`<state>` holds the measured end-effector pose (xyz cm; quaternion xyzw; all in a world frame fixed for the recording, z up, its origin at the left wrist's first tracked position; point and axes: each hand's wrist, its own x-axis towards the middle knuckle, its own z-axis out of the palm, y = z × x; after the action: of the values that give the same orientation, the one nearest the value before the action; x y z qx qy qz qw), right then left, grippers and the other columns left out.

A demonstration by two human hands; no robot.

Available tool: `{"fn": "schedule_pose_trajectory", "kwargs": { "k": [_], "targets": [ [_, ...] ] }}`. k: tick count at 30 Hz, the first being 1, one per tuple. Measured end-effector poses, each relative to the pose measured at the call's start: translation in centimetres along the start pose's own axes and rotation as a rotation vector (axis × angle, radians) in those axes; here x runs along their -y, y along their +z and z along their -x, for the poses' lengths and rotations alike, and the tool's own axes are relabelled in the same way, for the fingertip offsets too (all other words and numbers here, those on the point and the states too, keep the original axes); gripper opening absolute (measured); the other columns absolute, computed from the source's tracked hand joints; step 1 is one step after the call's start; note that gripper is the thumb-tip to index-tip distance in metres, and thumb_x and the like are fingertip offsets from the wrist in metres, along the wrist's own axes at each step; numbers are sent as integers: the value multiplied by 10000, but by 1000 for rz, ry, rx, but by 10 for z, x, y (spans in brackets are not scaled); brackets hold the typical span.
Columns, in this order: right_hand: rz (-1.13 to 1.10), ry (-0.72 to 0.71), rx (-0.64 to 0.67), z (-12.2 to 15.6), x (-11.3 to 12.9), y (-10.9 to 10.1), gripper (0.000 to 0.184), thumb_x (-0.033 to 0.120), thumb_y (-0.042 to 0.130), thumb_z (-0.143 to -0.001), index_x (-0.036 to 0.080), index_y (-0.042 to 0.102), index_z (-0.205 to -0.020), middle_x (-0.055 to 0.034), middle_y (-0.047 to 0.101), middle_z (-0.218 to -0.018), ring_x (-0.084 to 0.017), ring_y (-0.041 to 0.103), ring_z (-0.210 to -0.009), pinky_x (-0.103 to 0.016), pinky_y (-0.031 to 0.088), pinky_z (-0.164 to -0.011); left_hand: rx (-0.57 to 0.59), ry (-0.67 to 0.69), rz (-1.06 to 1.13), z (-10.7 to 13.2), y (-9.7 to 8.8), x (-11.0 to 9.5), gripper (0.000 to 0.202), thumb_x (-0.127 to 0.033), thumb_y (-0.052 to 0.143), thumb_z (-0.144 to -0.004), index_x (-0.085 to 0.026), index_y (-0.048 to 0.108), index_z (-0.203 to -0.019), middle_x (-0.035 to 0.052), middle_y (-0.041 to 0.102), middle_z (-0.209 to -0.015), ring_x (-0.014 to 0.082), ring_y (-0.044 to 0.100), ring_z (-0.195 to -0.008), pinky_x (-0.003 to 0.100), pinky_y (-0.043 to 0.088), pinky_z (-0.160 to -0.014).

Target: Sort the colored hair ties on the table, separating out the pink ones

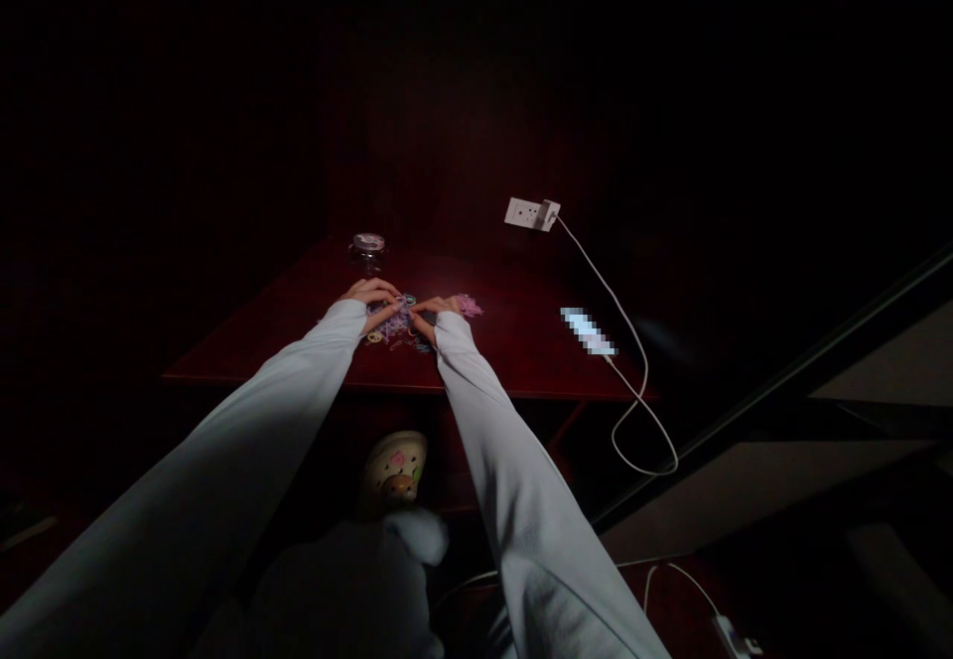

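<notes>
On the dark red table (513,361), a small heap of purple pieces (398,319) lies between my two hands. The pieces are too small and dim for me to tell their kind. My left hand (370,294) reaches in from the left, thumb and fingertips drawn together over the heap. From the right, my right hand (433,314) pinches at its edge, close to the left fingertips. Whatever either pinch holds is too small to make out. A pink bunch of thin pieces (469,306) sits just beyond my right hand. Small yellow and teal bits lie in front of the heap.
A clear jar with a pinkish lid (368,250) stands behind my left hand. At the right lies a lit phone (588,331), its white cable (616,299) running to a wall socket (521,212). Below the table edge shows a pale clog (396,462). The surroundings are very dark.
</notes>
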<state>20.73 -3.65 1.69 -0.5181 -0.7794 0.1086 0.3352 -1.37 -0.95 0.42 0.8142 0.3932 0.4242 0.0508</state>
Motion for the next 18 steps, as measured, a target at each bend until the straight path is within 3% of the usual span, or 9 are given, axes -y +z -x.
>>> {"fn": "schedule_pose_trajectory", "kwargs": {
  "k": [10, 18],
  "targets": [
    [-17, 25, -76, -3, -1, 2, 233, 484, 708, -1042, 310, 863, -1033, -38, 791, -1093, -255, 556, -1118, -390, 454, -1066, 34, 0, -47, 1, -3, 2, 243, -471, 668, -926, -252, 750, -865, 41, 784, -1203, 237, 693, -1041, 401, 515, -1043],
    [-4, 1, -64, -2, -1, 3, 187, 411, 720, -1040, 303, 862, -1095, -43, 794, -1121, -256, 565, -1146, -380, 456, -1070, 49, -17, -42, -1, -3, 5, 356, -556, 690, -940, -285, 792, -1148, 56, 788, -1250, 279, 704, -1142, 423, 519, -1076]
  ]
}}
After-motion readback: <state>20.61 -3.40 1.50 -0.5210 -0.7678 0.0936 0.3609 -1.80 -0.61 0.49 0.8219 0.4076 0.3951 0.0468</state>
